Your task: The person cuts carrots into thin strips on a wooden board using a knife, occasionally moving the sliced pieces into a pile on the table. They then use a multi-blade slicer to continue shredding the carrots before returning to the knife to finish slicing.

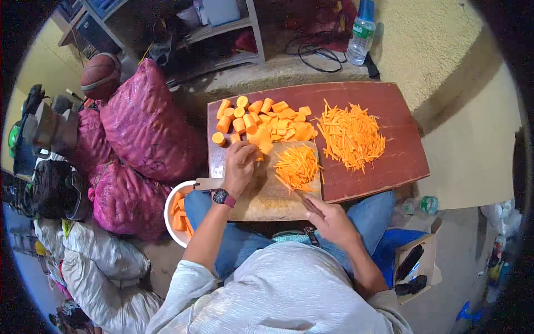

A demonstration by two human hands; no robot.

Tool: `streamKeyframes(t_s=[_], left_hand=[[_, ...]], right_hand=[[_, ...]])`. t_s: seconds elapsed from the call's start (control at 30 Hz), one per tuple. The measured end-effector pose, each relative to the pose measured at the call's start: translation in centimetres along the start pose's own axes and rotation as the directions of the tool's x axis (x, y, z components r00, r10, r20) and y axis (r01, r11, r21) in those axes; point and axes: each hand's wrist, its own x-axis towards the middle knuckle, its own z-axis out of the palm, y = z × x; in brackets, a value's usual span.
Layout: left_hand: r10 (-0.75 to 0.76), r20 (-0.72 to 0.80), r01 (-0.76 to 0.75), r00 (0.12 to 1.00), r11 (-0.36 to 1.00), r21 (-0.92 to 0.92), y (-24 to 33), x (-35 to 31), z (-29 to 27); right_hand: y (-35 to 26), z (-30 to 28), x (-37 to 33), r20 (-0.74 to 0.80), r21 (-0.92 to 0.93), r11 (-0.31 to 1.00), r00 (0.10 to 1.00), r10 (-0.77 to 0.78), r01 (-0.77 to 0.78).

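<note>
My right hand (334, 224) is closed round the brown handle of a knife (313, 206), whose blade points up and left into a small heap of carrot strips (297, 167). That heap lies on a wooden cutting board (267, 209) resting partly over my lap. My left hand (239, 167), with a dark watch on the wrist, has its fingers curled down on a carrot piece (259, 157) at the board's left side; the fingers partly hide it. Just beyond are flat carrot slices (289, 131) and several thick carrot chunks (225, 123). A larger heap of carrot strips (353, 136) lies to the right.
The reddish-brown table (397, 161) carries the carrots. A white bucket (169, 214) with peeled carrots stands by my left knee. Pink mesh sacks (147, 119), a basketball (101, 76) and white sacks (105, 278) crowd the left. A water bottle (361, 36) stands on the ledge behind.
</note>
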Motion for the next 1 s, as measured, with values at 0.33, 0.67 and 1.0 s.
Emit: streamKeyframes(t_s=[0.33, 0.67, 1.0], left_hand=[[0.195, 0.103, -0.217, 0.975, 0.934, 0.284, 5.4, -8.6, -0.2], [0.017, 0.151, -0.072, 0.988, 0.927, 0.368, 7.2, -10.2, 0.7], [0.04, 0.198, -0.088, 0.979, 0.967, 0.239, 6.4, -9.7, 0.8]], right_hand=[[-2.5, -0.2, 0.0, 0.049, 0.083, 0.993, 0.996, 0.074, -0.078], [-3.2, 0.1, 1.8, 0.15, 0.015, 0.999, 0.988, 0.04, -0.043], [-2.5, 0.3, 1.5, 0.157, -0.051, 0.999, 0.987, 0.018, -0.01]])
